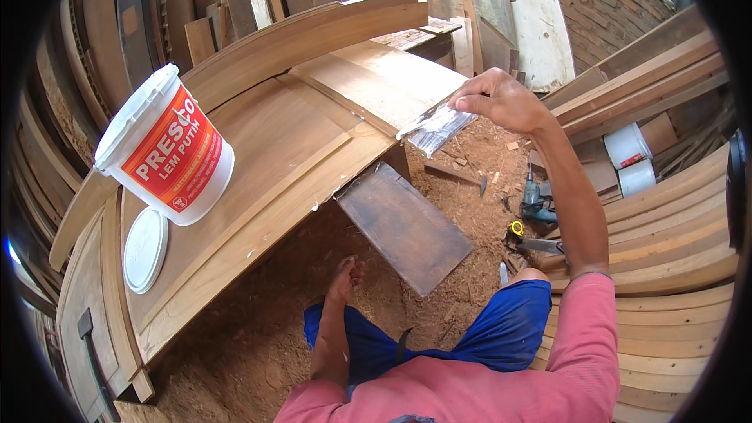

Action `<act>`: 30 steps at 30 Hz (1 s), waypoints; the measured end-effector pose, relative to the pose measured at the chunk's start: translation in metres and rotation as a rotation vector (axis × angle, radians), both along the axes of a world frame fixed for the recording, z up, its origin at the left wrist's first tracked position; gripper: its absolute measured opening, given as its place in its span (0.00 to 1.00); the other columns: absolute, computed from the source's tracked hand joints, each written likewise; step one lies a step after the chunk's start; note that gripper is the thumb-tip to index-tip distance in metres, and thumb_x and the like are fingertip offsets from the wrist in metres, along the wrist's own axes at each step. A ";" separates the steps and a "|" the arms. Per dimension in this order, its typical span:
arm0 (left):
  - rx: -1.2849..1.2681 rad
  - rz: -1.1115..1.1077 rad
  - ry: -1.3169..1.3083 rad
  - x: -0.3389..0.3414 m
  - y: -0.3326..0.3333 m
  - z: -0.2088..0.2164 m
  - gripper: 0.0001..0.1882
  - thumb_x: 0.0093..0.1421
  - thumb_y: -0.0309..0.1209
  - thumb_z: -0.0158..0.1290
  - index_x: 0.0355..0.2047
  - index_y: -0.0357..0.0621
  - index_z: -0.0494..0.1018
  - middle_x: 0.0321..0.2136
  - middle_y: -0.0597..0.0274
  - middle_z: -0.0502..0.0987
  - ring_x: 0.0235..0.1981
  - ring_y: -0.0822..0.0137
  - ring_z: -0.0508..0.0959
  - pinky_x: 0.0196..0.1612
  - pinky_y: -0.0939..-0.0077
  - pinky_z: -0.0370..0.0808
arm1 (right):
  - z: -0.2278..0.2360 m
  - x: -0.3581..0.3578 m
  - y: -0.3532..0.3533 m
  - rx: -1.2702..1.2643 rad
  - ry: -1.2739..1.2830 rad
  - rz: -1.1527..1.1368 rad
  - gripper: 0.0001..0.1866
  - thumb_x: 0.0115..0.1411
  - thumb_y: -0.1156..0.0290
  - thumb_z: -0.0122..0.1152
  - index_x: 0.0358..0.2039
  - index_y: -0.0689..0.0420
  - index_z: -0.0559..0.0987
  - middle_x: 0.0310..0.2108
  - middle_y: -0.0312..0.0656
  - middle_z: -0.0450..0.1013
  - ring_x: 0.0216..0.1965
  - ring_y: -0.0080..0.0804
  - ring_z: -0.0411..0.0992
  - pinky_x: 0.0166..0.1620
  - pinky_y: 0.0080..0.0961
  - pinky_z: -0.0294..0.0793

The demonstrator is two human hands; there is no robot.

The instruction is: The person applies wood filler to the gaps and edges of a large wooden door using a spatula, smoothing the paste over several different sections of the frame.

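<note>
My right hand point(501, 102) grips a flat, silvery-white piece point(440, 129) between thumb and fingers. It hangs at the near right corner of the wooden panel point(258, 141), where white paste lies along the edge; what the piece is made of I cannot tell. My left hand point(342, 280) hangs low in front of the panel, in shade, fingers loosely bent and nothing visible in them. On the panel stands a white bucket point(211, 180) with a red label, a round white lid point(146, 251) leaning by its base. A dark brown board point(407, 227) juts out below the panel's near edge.
A curved wooden rail point(313, 39) runs along the panel's far side. A dark brush-like tool point(94, 352) lies at far left. A teal power drill point(536, 200) and a yellow tape measure point(515, 230) rest on the sawdust-strewn ground. Stacked boards point(666, 227) line the right.
</note>
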State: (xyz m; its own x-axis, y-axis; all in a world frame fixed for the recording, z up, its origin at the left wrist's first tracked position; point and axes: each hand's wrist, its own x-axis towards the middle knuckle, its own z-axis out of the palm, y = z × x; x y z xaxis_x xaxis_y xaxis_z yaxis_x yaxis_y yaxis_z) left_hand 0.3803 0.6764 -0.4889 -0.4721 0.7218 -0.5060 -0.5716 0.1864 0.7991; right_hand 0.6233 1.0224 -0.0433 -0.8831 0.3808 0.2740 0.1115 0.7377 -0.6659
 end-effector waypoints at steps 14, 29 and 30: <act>-0.001 -0.028 0.027 0.001 0.004 -0.004 0.18 0.70 0.46 0.49 0.54 0.51 0.69 0.41 0.63 0.80 0.30 0.74 0.77 0.32 0.76 0.74 | 0.012 0.021 -0.021 0.093 0.006 -0.047 0.12 0.56 0.72 0.65 0.39 0.66 0.84 0.34 0.46 0.81 0.37 0.32 0.79 0.44 0.29 0.76; -0.028 -0.041 0.020 -0.001 0.006 -0.013 0.21 0.70 0.46 0.49 0.57 0.49 0.68 0.42 0.63 0.80 0.31 0.73 0.76 0.32 0.75 0.74 | -0.008 0.057 0.033 0.040 0.052 -0.213 0.13 0.60 0.67 0.63 0.38 0.65 0.84 0.31 0.45 0.81 0.34 0.28 0.76 0.42 0.28 0.74; -0.029 -0.040 0.022 -0.002 0.005 -0.015 0.21 0.70 0.46 0.49 0.57 0.49 0.68 0.42 0.63 0.80 0.31 0.73 0.76 0.32 0.75 0.74 | -0.007 0.057 0.032 0.021 0.054 -0.178 0.13 0.61 0.67 0.62 0.38 0.65 0.84 0.31 0.45 0.81 0.34 0.29 0.76 0.42 0.28 0.74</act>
State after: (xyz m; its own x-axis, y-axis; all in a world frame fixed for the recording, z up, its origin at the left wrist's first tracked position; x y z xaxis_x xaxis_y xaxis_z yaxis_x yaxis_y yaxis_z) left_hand 0.3780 0.6815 -0.5035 -0.4547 0.7254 -0.5167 -0.5455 0.2317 0.8054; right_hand 0.6804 1.0546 -0.0501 -0.7860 0.5235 0.3289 0.2057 0.7232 -0.6594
